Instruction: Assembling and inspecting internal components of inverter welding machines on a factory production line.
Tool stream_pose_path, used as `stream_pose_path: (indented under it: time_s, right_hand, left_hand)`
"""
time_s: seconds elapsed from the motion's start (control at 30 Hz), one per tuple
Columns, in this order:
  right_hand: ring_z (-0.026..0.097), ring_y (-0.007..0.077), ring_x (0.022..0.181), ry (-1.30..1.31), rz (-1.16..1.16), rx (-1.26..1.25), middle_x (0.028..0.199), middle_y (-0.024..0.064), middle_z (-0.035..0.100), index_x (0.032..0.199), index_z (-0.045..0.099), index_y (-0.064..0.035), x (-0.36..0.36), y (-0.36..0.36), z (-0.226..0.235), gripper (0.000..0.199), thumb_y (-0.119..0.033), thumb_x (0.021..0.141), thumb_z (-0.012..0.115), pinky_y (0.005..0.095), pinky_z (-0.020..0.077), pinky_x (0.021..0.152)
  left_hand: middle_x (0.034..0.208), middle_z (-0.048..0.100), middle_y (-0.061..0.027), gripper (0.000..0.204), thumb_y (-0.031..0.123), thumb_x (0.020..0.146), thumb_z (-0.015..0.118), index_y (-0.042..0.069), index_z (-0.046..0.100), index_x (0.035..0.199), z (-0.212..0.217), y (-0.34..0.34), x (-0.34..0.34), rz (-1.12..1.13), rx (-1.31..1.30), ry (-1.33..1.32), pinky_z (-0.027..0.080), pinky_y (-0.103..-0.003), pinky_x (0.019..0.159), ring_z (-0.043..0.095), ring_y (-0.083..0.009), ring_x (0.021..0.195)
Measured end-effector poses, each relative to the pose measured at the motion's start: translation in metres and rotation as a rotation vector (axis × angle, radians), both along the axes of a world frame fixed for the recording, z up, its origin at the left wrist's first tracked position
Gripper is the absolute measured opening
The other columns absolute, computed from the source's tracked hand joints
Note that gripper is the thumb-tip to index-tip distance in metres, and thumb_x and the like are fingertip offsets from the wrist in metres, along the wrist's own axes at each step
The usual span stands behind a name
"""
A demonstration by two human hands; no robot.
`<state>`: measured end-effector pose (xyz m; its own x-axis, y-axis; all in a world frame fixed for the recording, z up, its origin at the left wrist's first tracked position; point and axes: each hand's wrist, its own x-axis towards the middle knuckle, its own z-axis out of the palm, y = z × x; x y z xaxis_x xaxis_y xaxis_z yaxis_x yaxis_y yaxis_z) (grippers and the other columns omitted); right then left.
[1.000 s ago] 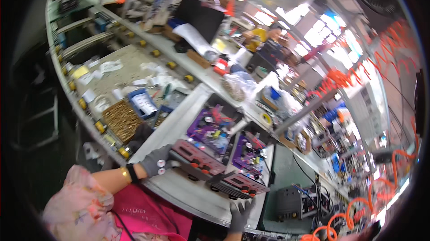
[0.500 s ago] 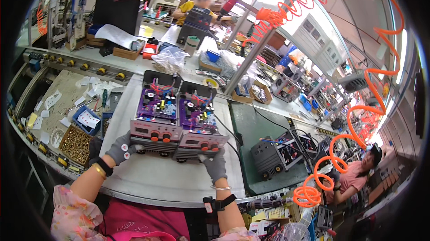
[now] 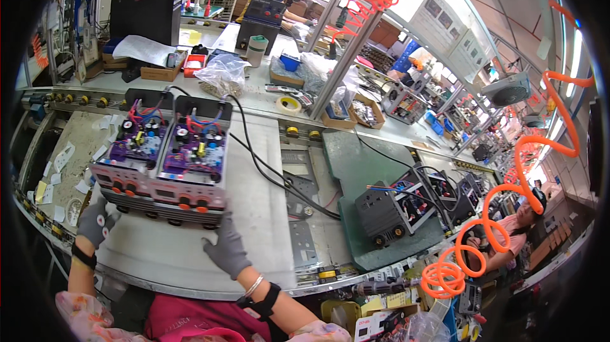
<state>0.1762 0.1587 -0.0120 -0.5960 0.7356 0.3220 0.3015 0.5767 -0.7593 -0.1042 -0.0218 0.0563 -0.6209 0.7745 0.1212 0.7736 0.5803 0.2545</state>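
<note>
- Left unit [image 3: 136, 142] and right unit [image 3: 194, 151]: side by side on the pale board [image 3: 260, 227], tops open, purple circuit boards showing, two orange knobs on each front.
- Left hand [image 3: 96, 222]: gloved in grey, at the left unit's front left corner, thumb apart. The fingers are partly hidden, so whether they grasp the unit cannot be told.
- Right hand [image 3: 230, 250]: also gloved, at the right unit's front right corner; its fingers are stretched out and released, thumb spread wide.
- Black cables [image 3: 267, 173]: run from behind the units across the pale board, rightward toward the green board [image 3: 352, 151].
- Grey unit [image 3: 384, 215]: on the green board, its side open, with wires showing.
- Paper scraps [image 3: 63, 156]: scattered left of the units.
- Bench [image 3: 257, 91]: beyond the units, bearing a tape roll [image 3: 288, 105], a clear bag [image 3: 222, 75] and a blue box [image 3: 290, 62].
- Orange hose [image 3: 486, 227]: hangs coiled at the right, in front of a person in pink [image 3: 505, 240].
- Co-worker in yellow [image 3: 254, 0]: behind a dark unit at the far side.
</note>
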Motion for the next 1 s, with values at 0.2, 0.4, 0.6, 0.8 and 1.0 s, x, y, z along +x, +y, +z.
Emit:
stream_pose_path:
  time_s: [0.2, 0.4, 0.6, 0.8, 1.0]
  right_hand:
    - [0.026, 0.0377, 0.137, 0.095, 0.504, -0.379, 0.147, 0.0257, 0.024, 0.143, 0.023, 0.0035, -0.051, -0.041, 0.003, 0.082, -0.014, 0.077, 0.067, 0.0352, 0.0242, 0.113]
    - [0.06, 0.0337, 0.105, -0.224, 0.736, -0.354, 0.112, 0.0222, 0.06, 0.125, 0.052, -0.0019, 0.006, -0.055, 0.007, 0.047, -0.024, 0.085, 0.061, 0.04, 0.0479, 0.089]
    - [0.065, 0.0203, 0.099, -0.04, 0.498, -0.577, 0.11, 0.0143, 0.065, 0.124, 0.054, 0.0014, 0.051, -0.051, -0.013, 0.041, -0.006, 0.084, 0.059, 0.0296, 0.0511, 0.083]
    - [0.067, 0.0166, 0.085, -0.041, 0.392, -0.248, 0.096, 0.0114, 0.07, 0.113, 0.061, 0.0008, 0.049, -0.046, -0.031, 0.033, -0.008, 0.081, 0.062, 0.028, 0.0514, 0.076]
    - [0.066, 0.0145, 0.083, 0.059, 0.363, -0.513, 0.093, 0.0098, 0.07, 0.107, 0.065, -0.0006, 0.047, -0.048, -0.027, 0.027, -0.008, 0.081, 0.062, 0.0273, 0.0515, 0.073]
  left_hand:
    - [0.071, 0.062, -0.0119, 0.027, 0.032, 0.083, 0.066, 0.007, 0.064, 0.092, 0.067, 0.022, 0.098, -0.557, 0.191, -0.196, 0.049, -0.039, 0.059, 0.062, -0.0302, 0.064]
    - [0.101, 0.058, -0.0141, 0.032, 0.026, 0.087, 0.06, 0.012, 0.054, 0.114, 0.018, 0.214, 0.17, -1.025, 0.142, -0.285, 0.048, -0.043, 0.08, 0.059, -0.0347, 0.095]
    - [0.111, 0.064, -0.0138, 0.039, 0.023, 0.081, 0.062, 0.012, 0.058, 0.118, -0.054, 0.329, 0.192, -0.69, -0.152, 0.155, 0.045, -0.045, 0.09, 0.062, -0.029, 0.102]
    - [0.094, 0.071, -0.0099, 0.027, 0.02, 0.08, 0.062, 0.013, 0.068, 0.105, -0.101, 0.341, 0.189, -0.669, -0.272, 0.436, 0.051, -0.047, 0.073, 0.068, -0.0288, 0.086]
    - [0.082, 0.068, -0.0122, 0.02, 0.018, 0.083, 0.06, 0.006, 0.068, 0.097, -0.078, 0.32, 0.194, -0.969, -0.319, 0.173, 0.051, -0.044, 0.057, 0.066, -0.0302, 0.069]
